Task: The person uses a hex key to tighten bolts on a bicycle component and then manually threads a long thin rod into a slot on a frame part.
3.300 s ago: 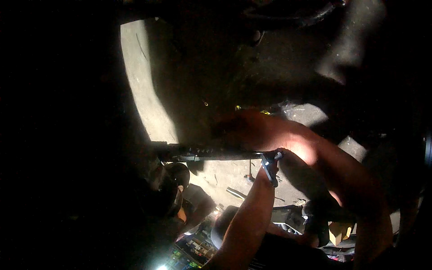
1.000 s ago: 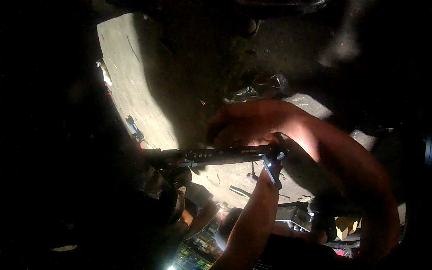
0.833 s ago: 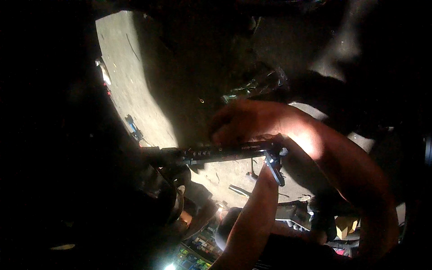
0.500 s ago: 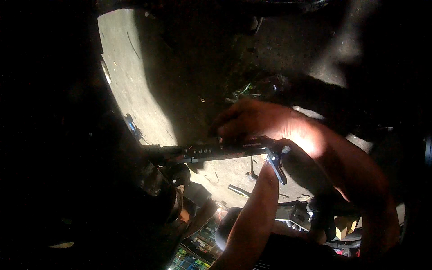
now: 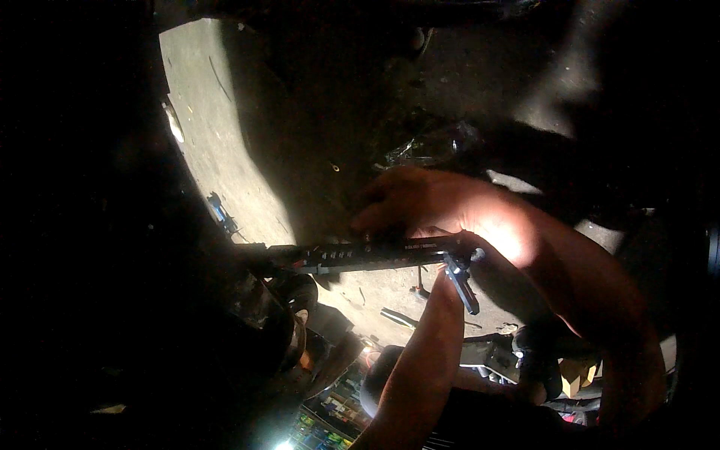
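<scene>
A long dark bar (image 5: 382,256) with a row of small holes and pale lettering runs across the middle. A grey metal bracket or lever (image 5: 463,289) hangs from its right end. My right hand (image 5: 412,199) reaches in from the right and lies over the bar's upper side. Its fingers are bent together, and their tips sink into shadow, so what they pinch is hidden. From below, my left hand (image 5: 448,279) comes up to the bar beside the bracket. Its fingers are out of sight behind the bar.
On the sunlit concrete floor (image 5: 255,161) lie pliers-like handles (image 5: 397,317), a T-shaped tool (image 5: 421,285) and a small ring-ended piece (image 5: 335,167). Crumpled clear plastic (image 5: 431,146) is beyond my right hand. A blue tool (image 5: 220,210) lies left. Dark machinery (image 5: 277,315) stands lower left.
The bar has turned slightly, its lettered face now showing more, and the bracket hangs a little lower. My right fingers have shifted slightly. A bright light shows at the bottom edge.
</scene>
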Demonstrator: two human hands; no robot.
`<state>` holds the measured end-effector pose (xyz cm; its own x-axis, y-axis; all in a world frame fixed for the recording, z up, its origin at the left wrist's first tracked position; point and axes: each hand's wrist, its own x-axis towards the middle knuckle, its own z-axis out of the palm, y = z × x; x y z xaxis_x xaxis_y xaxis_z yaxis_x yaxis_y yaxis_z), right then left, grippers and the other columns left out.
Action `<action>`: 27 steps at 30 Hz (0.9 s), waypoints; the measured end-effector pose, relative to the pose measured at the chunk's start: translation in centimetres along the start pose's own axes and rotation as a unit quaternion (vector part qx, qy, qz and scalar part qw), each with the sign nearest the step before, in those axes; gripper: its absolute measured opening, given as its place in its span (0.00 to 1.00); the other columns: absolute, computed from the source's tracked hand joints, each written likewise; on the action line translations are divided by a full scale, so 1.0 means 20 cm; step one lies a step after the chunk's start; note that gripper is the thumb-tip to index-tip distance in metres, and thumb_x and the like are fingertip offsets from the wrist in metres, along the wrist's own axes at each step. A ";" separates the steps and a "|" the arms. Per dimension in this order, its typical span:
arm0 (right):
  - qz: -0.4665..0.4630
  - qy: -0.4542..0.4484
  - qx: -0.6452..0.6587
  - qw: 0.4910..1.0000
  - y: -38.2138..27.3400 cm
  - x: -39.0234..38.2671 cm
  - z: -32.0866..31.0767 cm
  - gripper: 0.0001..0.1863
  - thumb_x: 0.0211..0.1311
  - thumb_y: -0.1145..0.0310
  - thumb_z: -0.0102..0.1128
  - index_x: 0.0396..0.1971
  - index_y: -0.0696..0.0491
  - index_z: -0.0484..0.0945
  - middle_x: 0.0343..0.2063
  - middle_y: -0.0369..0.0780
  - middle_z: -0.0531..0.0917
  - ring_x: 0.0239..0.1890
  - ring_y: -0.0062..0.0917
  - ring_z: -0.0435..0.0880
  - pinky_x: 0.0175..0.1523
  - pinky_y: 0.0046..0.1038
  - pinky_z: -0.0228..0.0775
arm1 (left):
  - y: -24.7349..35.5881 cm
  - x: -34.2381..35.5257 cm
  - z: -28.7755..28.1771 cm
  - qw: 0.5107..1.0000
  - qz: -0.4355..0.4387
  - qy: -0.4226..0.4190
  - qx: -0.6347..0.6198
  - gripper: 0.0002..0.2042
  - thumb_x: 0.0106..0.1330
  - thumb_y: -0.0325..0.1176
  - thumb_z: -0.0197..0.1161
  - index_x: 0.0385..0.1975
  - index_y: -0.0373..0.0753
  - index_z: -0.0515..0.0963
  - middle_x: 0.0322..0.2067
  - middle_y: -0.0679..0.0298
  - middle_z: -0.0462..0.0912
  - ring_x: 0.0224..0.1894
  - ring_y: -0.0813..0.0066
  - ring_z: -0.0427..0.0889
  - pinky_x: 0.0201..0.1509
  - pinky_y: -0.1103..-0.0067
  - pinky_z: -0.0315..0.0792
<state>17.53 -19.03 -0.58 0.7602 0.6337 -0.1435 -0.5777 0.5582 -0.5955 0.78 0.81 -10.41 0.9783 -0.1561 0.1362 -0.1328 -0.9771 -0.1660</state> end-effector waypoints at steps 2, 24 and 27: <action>0.019 -0.008 -0.026 0.999 0.01 0.04 0.01 0.19 0.56 0.61 0.60 0.45 0.54 0.76 0.48 0.45 0.74 0.48 0.29 0.75 0.51 0.25 0.68 | -0.01 0.01 0.00 1.000 0.003 0.001 0.003 0.21 0.60 0.41 0.54 0.47 0.30 0.69 0.45 0.51 0.73 0.43 0.60 0.74 0.45 0.72 0.70; -0.109 0.066 0.007 0.992 0.17 0.10 0.01 0.14 0.56 0.66 0.58 0.39 0.59 0.79 0.32 0.45 0.82 0.35 0.26 0.80 0.40 0.24 0.72 | -0.02 0.07 0.03 1.000 0.013 -0.002 0.003 0.20 0.61 0.40 0.54 0.46 0.30 0.69 0.45 0.51 0.74 0.43 0.60 0.74 0.46 0.72 0.70; -0.002 0.050 0.103 0.993 0.13 0.10 0.01 0.15 0.56 0.67 0.59 0.40 0.61 0.78 0.33 0.46 0.81 0.34 0.26 0.80 0.40 0.24 0.72 | -0.02 0.08 0.03 1.000 0.013 -0.001 0.003 0.20 0.61 0.40 0.54 0.46 0.30 0.69 0.45 0.51 0.74 0.43 0.60 0.74 0.46 0.72 0.70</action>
<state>17.53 -16.20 -2.22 0.7827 0.5806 -0.2242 -0.6149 0.6656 -0.4229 2.48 1.08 -10.72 0.9749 -0.1811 0.1293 -0.1572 -0.9718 -0.1756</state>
